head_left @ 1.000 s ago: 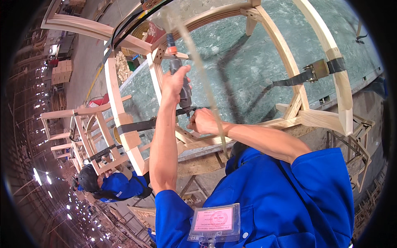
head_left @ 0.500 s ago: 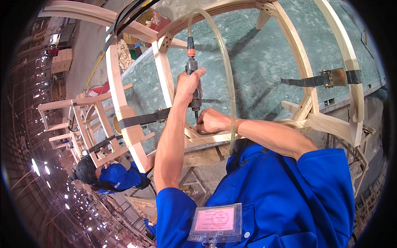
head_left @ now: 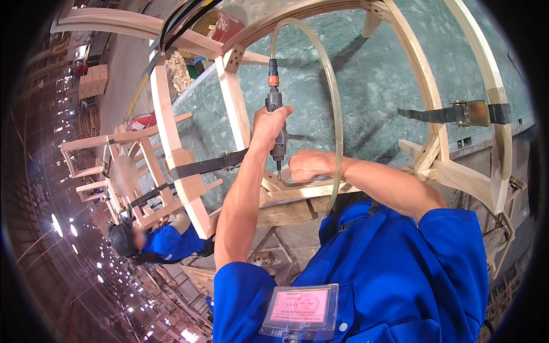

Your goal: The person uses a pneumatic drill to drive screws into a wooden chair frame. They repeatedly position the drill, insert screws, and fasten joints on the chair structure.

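Note:
My left hand (head_left: 271, 127) is wrapped round a grey air screwdriver (head_left: 278, 150). A clear hose rises from its orange-collared end. The driver points down, its thin bit (head_left: 279, 173) at a corner of the pale wooden chair frame (head_left: 311, 191). Just right of the bit is my right hand (head_left: 309, 166), its fingers curled in beside the near rail. What they hold, if anything, is hidden. A black strap (head_left: 209, 164) runs round the frame at the left, and another strap with a metal buckle (head_left: 474, 113) spans the right side.
The frame lies on a worn green tabletop (head_left: 366, 86). The clear hose (head_left: 331, 80) arches over my right forearm. At the far left, a co-worker in blue (head_left: 171, 243) is beside another wooden frame (head_left: 86, 143). A red bucket (head_left: 226, 27) and wood scraps (head_left: 178, 74) are beyond the table.
My right hand has drawn slightly right, away from the bit, which now shows more fully. My left hand still holds the driver. The whole view has shifted a little.

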Tool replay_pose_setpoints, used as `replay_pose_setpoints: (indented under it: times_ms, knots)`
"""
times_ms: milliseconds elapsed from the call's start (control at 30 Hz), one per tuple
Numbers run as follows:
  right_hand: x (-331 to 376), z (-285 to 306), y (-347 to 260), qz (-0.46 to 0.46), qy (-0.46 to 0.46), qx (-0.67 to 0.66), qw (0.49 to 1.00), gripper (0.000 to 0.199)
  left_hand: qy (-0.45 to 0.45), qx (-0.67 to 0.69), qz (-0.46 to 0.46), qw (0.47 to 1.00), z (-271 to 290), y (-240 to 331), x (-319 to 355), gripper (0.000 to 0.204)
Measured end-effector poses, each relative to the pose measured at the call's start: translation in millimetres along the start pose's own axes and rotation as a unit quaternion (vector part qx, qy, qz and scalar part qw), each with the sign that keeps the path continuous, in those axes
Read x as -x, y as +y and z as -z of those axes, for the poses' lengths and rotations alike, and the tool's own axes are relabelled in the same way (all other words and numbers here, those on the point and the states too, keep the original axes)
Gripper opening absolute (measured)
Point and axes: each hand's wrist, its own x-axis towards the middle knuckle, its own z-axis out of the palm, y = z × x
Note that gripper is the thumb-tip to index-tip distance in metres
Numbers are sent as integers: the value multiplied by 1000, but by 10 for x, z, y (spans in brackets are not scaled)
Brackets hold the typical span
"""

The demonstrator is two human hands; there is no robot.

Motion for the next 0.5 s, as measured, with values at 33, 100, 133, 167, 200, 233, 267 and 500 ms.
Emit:
replay_pose_setpoints:
  times_ms: [33, 100, 133, 167, 200, 233, 267, 500]
  knots:
    - [33, 39, 11, -29, 8, -15, 999, 28, 1, 1, 2, 1000, -1, -25, 8, 29]
    - [72, 130, 25, -65, 27, -26, 997, 30, -1, -2, 3, 1000, -28, -25, 31, 28]
    - [82, 175, 28, -74, 38, -23, 996, 32, -2, -3, 5, 1000, -37, -26, 35, 27]
    - [77, 187, 53, -80, 49, -18, 995, 33, -2, -6, 1, 1000, -34, -33, 32, 27]
    - [55, 201, 67, -83, 50, -30, 995, 33, -1, -8, -1, 1000, -28, -42, 26, 27]
    - [18, 218, 73, -85, 49, -41, 994, 34, 0, -10, -3, 1000, -23, -58, 23, 26]
    - [-33, 233, 124, -89, 50, -53, 993, 34, 2, -16, -11, 1000, -35, -48, 12, 26]
    - [50, 412, 747, -82, 92, -466, 876, 26, 9, 16, -18, 1000, 53, -87, 94, 28]
